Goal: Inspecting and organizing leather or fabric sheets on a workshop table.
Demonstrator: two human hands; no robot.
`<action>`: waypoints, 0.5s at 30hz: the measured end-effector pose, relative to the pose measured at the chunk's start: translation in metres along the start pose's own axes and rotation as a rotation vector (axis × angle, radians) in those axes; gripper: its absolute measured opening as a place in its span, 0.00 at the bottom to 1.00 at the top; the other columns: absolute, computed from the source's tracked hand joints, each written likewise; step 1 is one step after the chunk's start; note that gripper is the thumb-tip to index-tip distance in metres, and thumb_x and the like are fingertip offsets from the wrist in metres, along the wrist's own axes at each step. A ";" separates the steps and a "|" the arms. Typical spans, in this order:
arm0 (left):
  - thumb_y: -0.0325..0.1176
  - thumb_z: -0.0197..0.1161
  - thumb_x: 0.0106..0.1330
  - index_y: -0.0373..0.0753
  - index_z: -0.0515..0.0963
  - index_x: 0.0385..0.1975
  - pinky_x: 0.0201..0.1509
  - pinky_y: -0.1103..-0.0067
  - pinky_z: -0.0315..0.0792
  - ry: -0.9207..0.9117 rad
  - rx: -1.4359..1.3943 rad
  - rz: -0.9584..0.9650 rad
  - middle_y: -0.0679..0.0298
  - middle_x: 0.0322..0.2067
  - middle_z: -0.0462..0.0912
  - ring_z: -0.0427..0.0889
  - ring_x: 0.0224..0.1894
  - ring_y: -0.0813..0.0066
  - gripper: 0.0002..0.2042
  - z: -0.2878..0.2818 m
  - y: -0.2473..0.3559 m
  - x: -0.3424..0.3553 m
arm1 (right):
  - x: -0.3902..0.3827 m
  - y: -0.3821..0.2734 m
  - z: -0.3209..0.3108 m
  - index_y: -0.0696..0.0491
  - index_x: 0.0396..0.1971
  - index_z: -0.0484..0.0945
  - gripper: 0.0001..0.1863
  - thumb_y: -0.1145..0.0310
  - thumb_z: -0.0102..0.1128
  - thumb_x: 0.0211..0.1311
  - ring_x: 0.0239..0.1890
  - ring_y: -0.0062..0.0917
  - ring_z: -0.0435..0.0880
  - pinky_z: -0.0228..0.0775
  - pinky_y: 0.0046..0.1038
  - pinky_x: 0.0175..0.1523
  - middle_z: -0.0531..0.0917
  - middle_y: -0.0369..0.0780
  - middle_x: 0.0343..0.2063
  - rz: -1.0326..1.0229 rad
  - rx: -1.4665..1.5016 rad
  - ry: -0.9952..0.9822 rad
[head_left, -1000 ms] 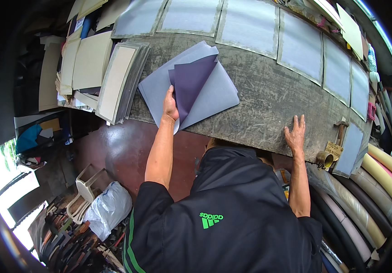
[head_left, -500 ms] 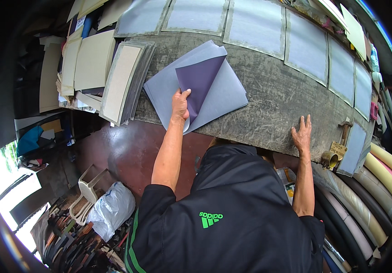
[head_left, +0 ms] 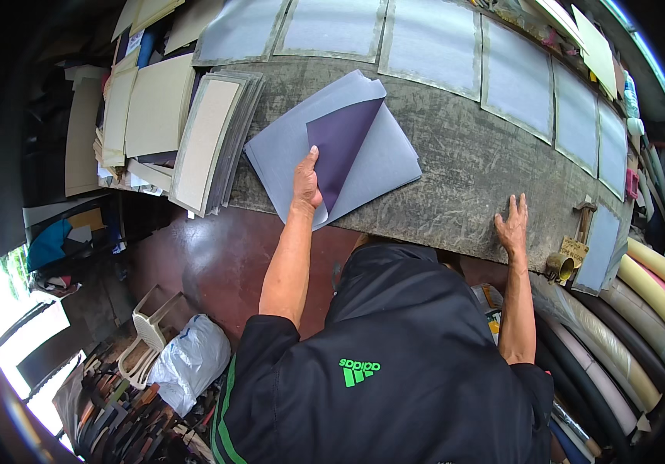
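Observation:
A loose pile of grey-blue sheets lies at an angle on the dark, scuffed worktable. My left hand grips the near edge of its top sheet, thumb on the upper side. A folded-over part of that sheet shows a dark purple face. The fingers under the sheet are partly hidden. Over at the table's near right edge rests my right hand, its fingers stretched out and holding nothing.
Left of the pile leans a thick stack of bordered boards. Several pale blue panels line the table's far edge. A hammer and a metal cup sit at the right, above rolled material. A plastic chair stands lower left.
My left hand has shifted slightly up and right with the sheet's edge, and the purple folded part looks narrower. My right hand stays in nearly the same place.

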State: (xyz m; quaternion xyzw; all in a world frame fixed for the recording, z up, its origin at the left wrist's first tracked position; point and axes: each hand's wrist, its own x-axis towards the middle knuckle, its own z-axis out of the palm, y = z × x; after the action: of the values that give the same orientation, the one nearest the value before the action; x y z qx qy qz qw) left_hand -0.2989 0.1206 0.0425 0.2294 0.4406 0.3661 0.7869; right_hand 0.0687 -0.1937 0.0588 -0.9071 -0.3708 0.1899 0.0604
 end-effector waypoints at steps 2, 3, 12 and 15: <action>0.40 0.61 0.69 0.30 0.78 0.44 0.54 0.74 0.75 -0.006 -0.021 -0.003 0.58 0.44 0.82 0.81 0.46 0.70 0.17 0.003 0.000 -0.002 | -0.001 -0.001 -0.001 0.57 0.68 0.59 0.38 0.64 0.60 0.58 0.71 0.54 0.50 0.51 0.45 0.72 0.48 0.51 0.72 0.006 0.002 -0.003; 0.38 0.62 0.68 0.31 0.79 0.42 0.52 0.74 0.77 0.005 -0.028 -0.010 0.58 0.42 0.83 0.82 0.44 0.70 0.15 0.004 0.000 -0.003 | -0.001 -0.001 -0.001 0.57 0.68 0.59 0.38 0.64 0.60 0.58 0.71 0.54 0.50 0.51 0.45 0.72 0.48 0.51 0.72 0.012 0.007 -0.007; 0.35 0.65 0.66 0.30 0.79 0.41 0.47 0.73 0.80 0.080 -0.156 -0.003 0.55 0.40 0.83 0.84 0.41 0.67 0.13 0.026 0.001 -0.014 | 0.000 0.003 0.004 0.58 0.67 0.60 0.37 0.64 0.60 0.58 0.71 0.55 0.51 0.51 0.45 0.72 0.49 0.52 0.72 -0.028 0.015 0.039; 0.35 0.66 0.65 0.30 0.78 0.42 0.47 0.72 0.80 0.065 -0.203 0.002 0.55 0.41 0.83 0.84 0.40 0.67 0.14 0.035 0.003 -0.018 | 0.000 0.004 0.004 0.58 0.68 0.59 0.38 0.63 0.59 0.57 0.71 0.56 0.51 0.51 0.45 0.72 0.49 0.52 0.71 -0.027 0.005 0.037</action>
State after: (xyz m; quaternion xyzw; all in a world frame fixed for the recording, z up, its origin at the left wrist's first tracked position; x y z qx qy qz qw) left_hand -0.2760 0.1068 0.0717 0.1372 0.4262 0.4169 0.7910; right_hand 0.0695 -0.1970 0.0546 -0.9051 -0.3815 0.1734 0.0720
